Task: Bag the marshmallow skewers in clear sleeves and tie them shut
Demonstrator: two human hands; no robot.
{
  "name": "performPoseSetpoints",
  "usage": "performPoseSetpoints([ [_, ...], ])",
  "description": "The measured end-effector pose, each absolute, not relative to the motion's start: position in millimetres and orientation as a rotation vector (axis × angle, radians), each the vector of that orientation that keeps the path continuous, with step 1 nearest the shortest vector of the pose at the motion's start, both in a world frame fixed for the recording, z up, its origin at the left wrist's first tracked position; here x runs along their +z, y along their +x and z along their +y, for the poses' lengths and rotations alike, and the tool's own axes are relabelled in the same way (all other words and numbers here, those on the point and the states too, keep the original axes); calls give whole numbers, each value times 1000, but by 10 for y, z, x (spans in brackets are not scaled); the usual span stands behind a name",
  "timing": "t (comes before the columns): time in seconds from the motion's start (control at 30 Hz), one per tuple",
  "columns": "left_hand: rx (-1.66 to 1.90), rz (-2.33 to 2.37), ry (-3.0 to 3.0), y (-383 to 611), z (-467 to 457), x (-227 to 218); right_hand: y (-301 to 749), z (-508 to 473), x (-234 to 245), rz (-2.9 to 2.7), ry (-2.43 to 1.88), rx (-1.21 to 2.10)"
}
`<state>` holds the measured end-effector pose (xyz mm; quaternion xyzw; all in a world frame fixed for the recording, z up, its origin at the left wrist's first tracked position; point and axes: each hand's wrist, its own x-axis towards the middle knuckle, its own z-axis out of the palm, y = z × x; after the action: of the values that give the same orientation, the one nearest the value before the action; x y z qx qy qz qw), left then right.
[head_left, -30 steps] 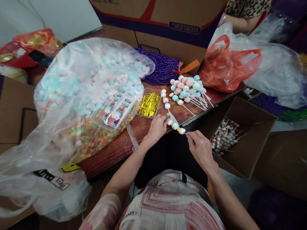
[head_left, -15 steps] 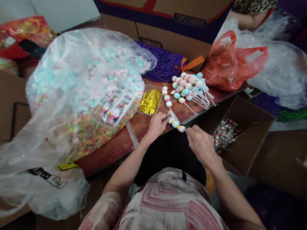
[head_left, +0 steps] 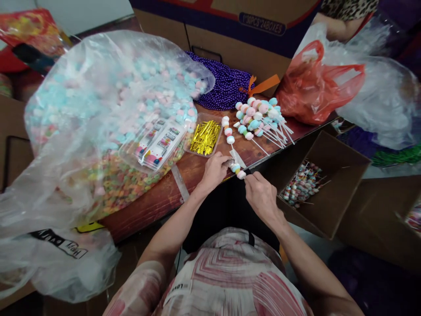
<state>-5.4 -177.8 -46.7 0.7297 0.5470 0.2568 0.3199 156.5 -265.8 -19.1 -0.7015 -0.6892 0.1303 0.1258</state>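
1. Pinching from both ends, the left hand point(head_left: 215, 169) and the right hand point(head_left: 261, 199) hold one marshmallow skewer point(head_left: 237, 170) between them, just off the near edge of the wooden table point(head_left: 158, 202).
2. The left fingers are closed narrow at the skewer's far tip, where a clear sleeve point(head_left: 237, 156) sticks out beyond the fingertips. Whether they grip the sleeve, the top sweet or both cannot be told.
3. The right fingers are drawn tight under the lowest marshmallow. The stick itself is hidden inside that hand.
4. Handling, as a judgement: the skewer looks very light. The sweets are soft and would dent or slide along the stick under a firm squeeze. The thin stick is stiff but could snap if bent. The bare stick below the sweets looks like the safer hold, with only a light touch on the marshmallows.
5. Just beyond the left fingertips lies a tray of gold twist ties point(head_left: 204, 138), and a lone skewer point(head_left: 227, 130) lies beside it.
6. Farther past both sets of fingers sits a pile of finished skewers point(head_left: 258, 118), sticks pointing toward the right hand.
7. Outward of the left hand slumps a big clear bag of loose marshmallows point(head_left: 115, 101).
8. Outward of the right hand, below table level, an open cardboard box point(head_left: 332, 193) holds more skewers.
9. Well beyond the fingers lie purple bead strings point(head_left: 223, 87) and a red plastic bag point(head_left: 312, 87).
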Motion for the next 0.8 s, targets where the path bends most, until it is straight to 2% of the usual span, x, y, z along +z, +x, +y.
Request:
performPoseSetpoints([
  [0.13,769,1345,1767,-86,-1798,-430,1631,-2725,-278,-1758,-1829,465],
  [0.4,1297,1209,1024,-260,-2024,-312,1656,-2843,-387,-1297,-1606,700],
  [0.6,1341,1096,761,-278,-2037,-193,1401,-2756,-496,-992,-1412,1046],
  [0.8,1433,890,569,-109,-2061,-101,1046,-2570,-266,-732,-1144,1432],
])
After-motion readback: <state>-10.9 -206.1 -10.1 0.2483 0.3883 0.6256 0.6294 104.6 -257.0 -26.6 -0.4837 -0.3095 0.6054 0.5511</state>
